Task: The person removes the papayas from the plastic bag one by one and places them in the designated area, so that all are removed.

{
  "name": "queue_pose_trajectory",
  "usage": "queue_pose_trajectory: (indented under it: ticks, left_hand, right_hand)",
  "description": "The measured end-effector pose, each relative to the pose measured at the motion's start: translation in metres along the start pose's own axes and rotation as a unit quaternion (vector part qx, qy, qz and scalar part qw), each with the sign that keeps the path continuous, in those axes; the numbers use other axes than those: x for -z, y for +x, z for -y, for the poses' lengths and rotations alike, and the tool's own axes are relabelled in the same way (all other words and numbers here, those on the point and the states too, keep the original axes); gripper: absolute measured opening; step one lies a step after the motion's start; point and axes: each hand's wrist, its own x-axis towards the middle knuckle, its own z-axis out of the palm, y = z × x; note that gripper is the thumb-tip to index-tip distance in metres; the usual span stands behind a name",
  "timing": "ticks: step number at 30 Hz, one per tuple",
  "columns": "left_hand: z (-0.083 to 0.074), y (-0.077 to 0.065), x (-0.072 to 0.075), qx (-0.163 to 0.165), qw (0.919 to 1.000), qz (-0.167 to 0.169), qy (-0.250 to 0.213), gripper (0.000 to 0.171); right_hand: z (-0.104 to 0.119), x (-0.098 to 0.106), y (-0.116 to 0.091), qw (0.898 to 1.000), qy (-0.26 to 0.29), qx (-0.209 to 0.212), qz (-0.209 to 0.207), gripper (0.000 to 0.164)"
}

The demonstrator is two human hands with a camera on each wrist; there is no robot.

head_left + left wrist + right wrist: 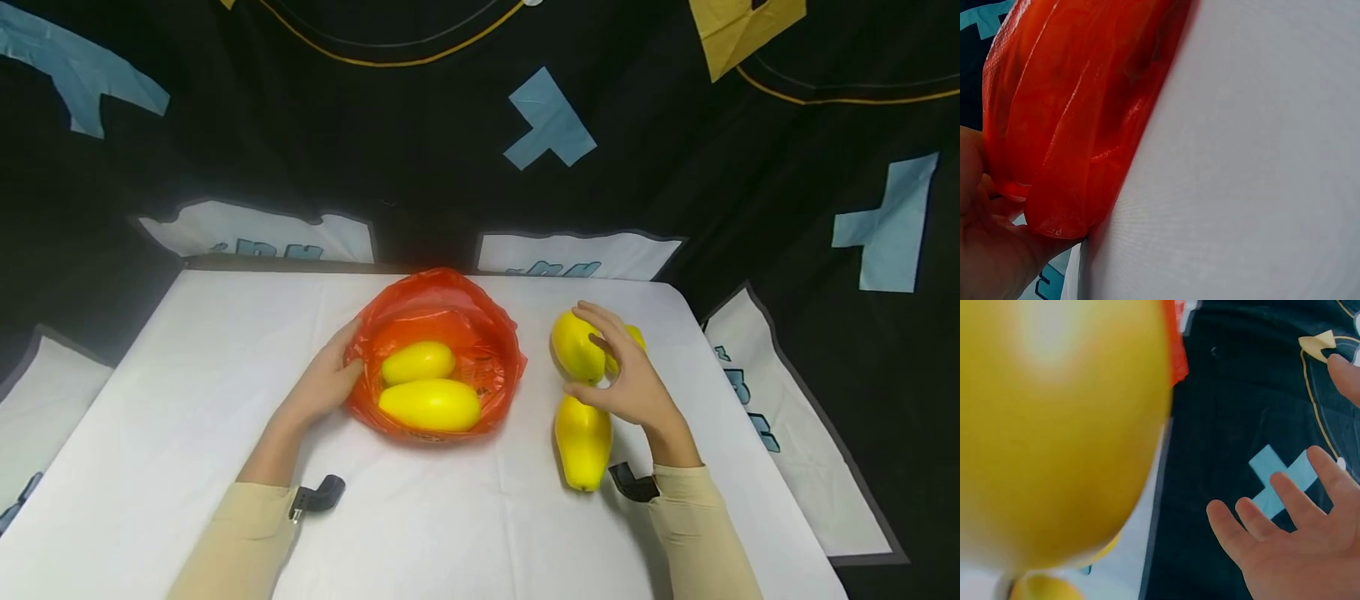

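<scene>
A red plastic bag (487, 333) stands with its mouth open on the white table. Two long, smooth yellow fruits, papaya-like in shape, lie inside; the nearer fruit (429, 405) is the larger. My left hand (326, 379) grips the bag's left side, thumb at the rim; in the left wrist view the thin red film (1060, 125) bulges beside the hand. My right hand (626, 375), fingers spread and nothing held, hovers over more yellow fruits at the right. One fruit (573, 346) lies behind its thumb, another (583, 442) in front, and a third (635, 336) is partly hidden by the hand.
The white table (450, 517) carries the bag and fruits, with its far edge just behind the bag. Black cloth (420, 150) with blue and yellow patches hangs beyond it. A black wrist-camera mount (633, 483) juts from the right sleeve near the closest fruit.
</scene>
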Motion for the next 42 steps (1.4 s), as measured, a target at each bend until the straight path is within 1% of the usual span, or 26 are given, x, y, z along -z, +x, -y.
queue_pose_trajectory:
  ticks: [3,7,10,13,17,20,22,24,27,30,34,37,42]
  left_hand:
    - [-0.002,0.0,0.0,0.001,1.0,0.003,0.002,0.07]
    - [-0.003,0.001,-0.002,0.0,1.0,0.005,0.002,0.069]
    - [-0.003,0.003,-0.006,-0.001,1.0,0.004,0.001,0.07]
    - [-0.004,0.004,-0.01,-0.002,1.0,0.0,0.001,0.07]
    - [-0.007,0.006,-0.013,-0.005,1.0,0.001,0.001,0.07]
    - [-0.009,0.006,-0.015,-0.003,1.0,0.001,0.0,0.07]
    - [-0.011,0.006,-0.017,-0.003,1.0,-0.001,-0.002,0.07]
    - [-0.012,0.006,-0.019,-0.003,1.0,-0.003,-0.005,0.07]
    - [-0.013,0.005,-0.022,-0.006,0.9999,-0.001,-0.011,0.071]
    - [-0.015,0.005,-0.025,-0.006,0.9998,0.0,-0.018,0.071]
    - [-0.018,0.005,-0.027,-0.008,0.9998,-0.003,-0.016,0.071]
    - [-0.019,0.005,-0.028,-0.012,0.9998,-0.002,-0.013,0.071]
    - [-0.019,0.007,-0.03,-0.016,0.9998,0.001,-0.013,0.072]
  right_hand:
    - [0.005,-0.001,0.012,1.0,0.005,-0.003,-0.006,0.081]
    - [0.009,-0.004,0.027,1.0,0.01,0.012,-0.01,0.077]
    - [0.011,-0.008,0.037,0.999,0.017,0.037,-0.002,0.074]
    - [0.014,-0.012,0.047,0.999,0.019,0.045,0.013,0.073]
    - [0.019,-0.021,0.061,0.998,0.031,0.035,0.033,0.072]
    - [0.018,-0.029,0.071,0.997,0.053,0.011,0.048,0.07]
    - [0.015,-0.036,0.079,0.996,0.06,0.001,0.059,0.067]
    - [0.006,-0.044,0.086,0.996,0.062,0.0,0.07,0.064]
    - [-0.011,-0.057,0.097,0.995,0.043,0.008,0.09,0.059]
    - [-0.024,-0.067,0.103,0.994,0.014,-0.007,0.112,0.059]
    - [-0.029,-0.079,0.107,0.988,-0.006,-0.03,0.149,0.059]
    - [-0.031,-0.087,0.11,0.984,-0.006,-0.035,0.174,0.059]
    - [-0.036,-0.101,0.113,0.976,-0.022,-0.054,0.211,0.061]
